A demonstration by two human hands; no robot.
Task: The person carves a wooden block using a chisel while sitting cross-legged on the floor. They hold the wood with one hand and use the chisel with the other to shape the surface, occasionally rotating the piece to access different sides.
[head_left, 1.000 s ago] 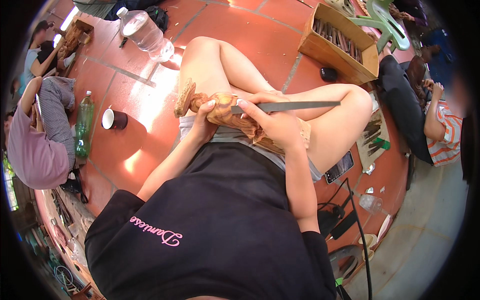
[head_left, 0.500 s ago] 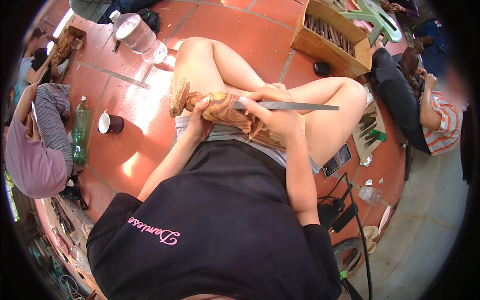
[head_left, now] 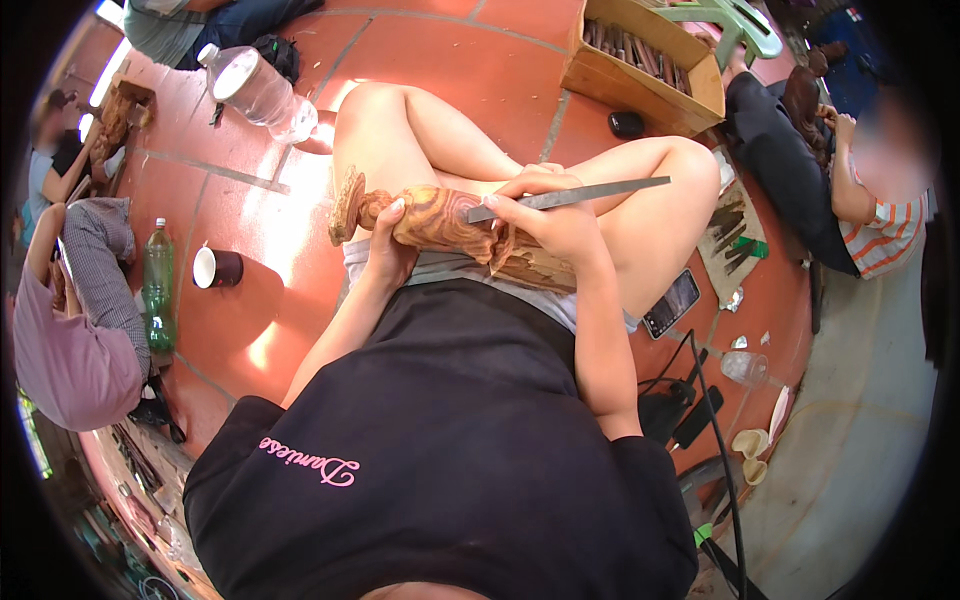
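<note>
File points rightward; wooden carving lies crosswise.

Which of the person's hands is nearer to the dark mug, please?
Left. The left hand grips the wooden carving, to the right of the mug; the right hand holds the file, farther right from the mug.
</note>
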